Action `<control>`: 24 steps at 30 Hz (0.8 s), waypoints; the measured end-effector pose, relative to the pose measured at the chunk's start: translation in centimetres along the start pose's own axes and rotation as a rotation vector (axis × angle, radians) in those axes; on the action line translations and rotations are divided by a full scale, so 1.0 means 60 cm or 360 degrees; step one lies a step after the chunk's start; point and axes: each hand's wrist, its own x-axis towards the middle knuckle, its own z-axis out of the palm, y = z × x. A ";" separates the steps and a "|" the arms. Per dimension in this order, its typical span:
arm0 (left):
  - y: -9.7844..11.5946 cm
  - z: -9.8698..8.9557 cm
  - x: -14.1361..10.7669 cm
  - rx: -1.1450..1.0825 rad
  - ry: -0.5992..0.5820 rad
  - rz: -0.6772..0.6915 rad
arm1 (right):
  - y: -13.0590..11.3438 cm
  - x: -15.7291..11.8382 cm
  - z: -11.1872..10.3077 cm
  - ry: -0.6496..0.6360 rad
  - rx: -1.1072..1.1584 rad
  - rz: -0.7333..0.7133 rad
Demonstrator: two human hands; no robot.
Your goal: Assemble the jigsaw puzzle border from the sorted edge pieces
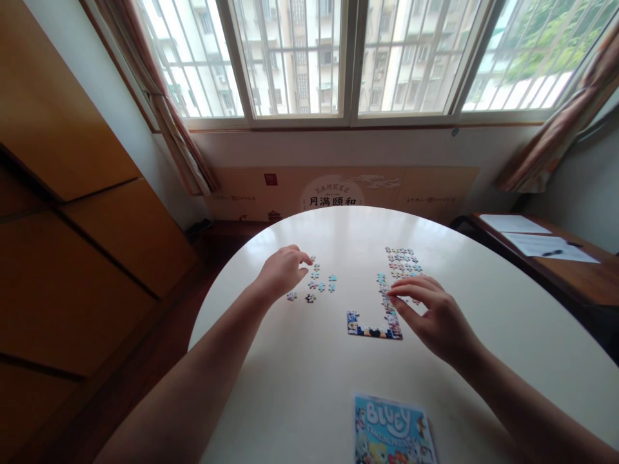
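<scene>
My left hand (286, 269) is over the left group of loose puzzle pieces (322, 286), thumb and forefinger apart at the group's upper left edge, with nothing visible between them. My right hand (430, 309) has its thumb and fingertips close together beside the right column of the partly joined puzzle (374, 333); anything between the tips is too small to make out. That puzzle shows a bottom edge, a short left side and a taller right side. Rows of loose pieces (402, 254) lie beyond my right hand.
A blue Bluey box or booklet (394, 430) lies near the front of the round white table (290, 412). To the right, a brown desk (592, 280) holds papers (549, 247) and a pen. Windows and curtains stand behind.
</scene>
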 end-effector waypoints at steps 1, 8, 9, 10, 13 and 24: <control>-0.003 -0.001 0.001 0.0021 0.0029 -0.0039 | 0.002 -0.001 0.001 0.0001 -0.0011 0.0001; 0.001 0.003 0.001 -0.0032 -0.0105 0.0049 | 0.005 -0.004 0.004 0.0001 -0.0049 0.0007; 0.006 0.005 -0.001 -0.0042 -0.0158 0.0112 | 0.005 -0.004 0.004 0.0008 -0.0067 0.0010; 0.011 0.007 -0.003 -0.0041 -0.0206 0.0173 | 0.004 -0.004 0.004 0.0018 -0.0084 0.0014; 0.021 0.013 -0.008 0.0003 -0.0285 0.0268 | 0.003 -0.004 0.005 0.0038 -0.0113 0.0021; 0.006 0.022 0.008 0.0148 -0.0132 -0.0049 | 0.003 -0.006 0.005 0.0014 -0.0092 0.0024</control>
